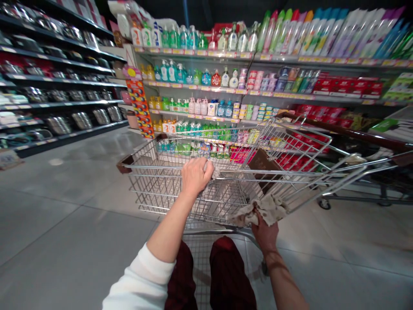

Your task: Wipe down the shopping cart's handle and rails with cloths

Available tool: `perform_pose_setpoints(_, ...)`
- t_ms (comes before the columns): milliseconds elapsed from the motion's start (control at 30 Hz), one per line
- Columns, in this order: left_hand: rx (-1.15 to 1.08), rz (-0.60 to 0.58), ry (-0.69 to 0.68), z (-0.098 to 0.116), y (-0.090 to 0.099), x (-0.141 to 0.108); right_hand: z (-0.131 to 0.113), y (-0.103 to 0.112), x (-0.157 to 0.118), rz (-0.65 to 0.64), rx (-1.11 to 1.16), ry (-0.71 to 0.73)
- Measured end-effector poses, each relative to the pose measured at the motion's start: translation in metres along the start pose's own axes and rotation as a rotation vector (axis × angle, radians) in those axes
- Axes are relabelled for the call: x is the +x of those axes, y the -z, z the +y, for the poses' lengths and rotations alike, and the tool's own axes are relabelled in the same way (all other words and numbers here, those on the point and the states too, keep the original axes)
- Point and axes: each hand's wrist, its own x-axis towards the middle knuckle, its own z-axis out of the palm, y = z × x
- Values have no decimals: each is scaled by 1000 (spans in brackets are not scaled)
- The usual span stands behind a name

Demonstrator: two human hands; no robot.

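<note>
A wire shopping cart (167, 168) stands sideways before me, its basket showing bare wire mesh. My left hand (196, 174) is closed at the near top rail, around the middle of its length. A bit of pale, grubby rag (216, 173) pokes out beside that thumb; the rest is hidden by the fingers. Lower and to the right, my right hand (266, 234) is closed on a crumpled, stained rag (269, 209), which lies against the cart's side wires near the handle end. A brown panel (263, 170) is inside the basket at that end.
Shelves of pump bottles (172, 71), spray cans and red boxes (348, 87) rise behind the cart. Metal pots (60, 125) fill a shelf unit on the left. Another cart, with a black wheel (324, 203), stands at the right. Grey tiles (48, 224) cover the floor.
</note>
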Motion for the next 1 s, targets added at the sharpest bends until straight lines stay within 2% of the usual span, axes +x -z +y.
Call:
perform_pose_setpoints(100,-22,3,1,0,0,0,8,19,18,3,104,-40)
perform_pose_setpoints(267,-25,15,-4,-1,0,0,28,75,82,345,177,-201)
perform_pose_setpoints(333,-22,19,-6,-2,0,-1,34,94,111,434,170,-232)
perform_pose_setpoints(433,-19,20,-4,-3,1,-1,40,98,134,431,79,-203)
perform_pose_setpoints(533,-15,18,-3,-3,2,-2,39,74,117,348,45,-204)
perform_pose_setpoints(600,-11,20,-4,-3,2,-2,32,51,87,265,39,-197)
perform_pose_setpoints(733,-9,20,0,-3,1,-2,13,14,20,18,-39,-144)
perform_pose_setpoints(800,-8,16,1,-2,1,-2,4,4,-2,-53,-52,-118)
perform_pose_setpoints(867,-6,16,2,-2,0,-1,-1,-2,-14,-59,-35,-95)
perform_pose_setpoints(1000,-13,22,13,-2,0,-1,1,0,-17,-21,17,-59)
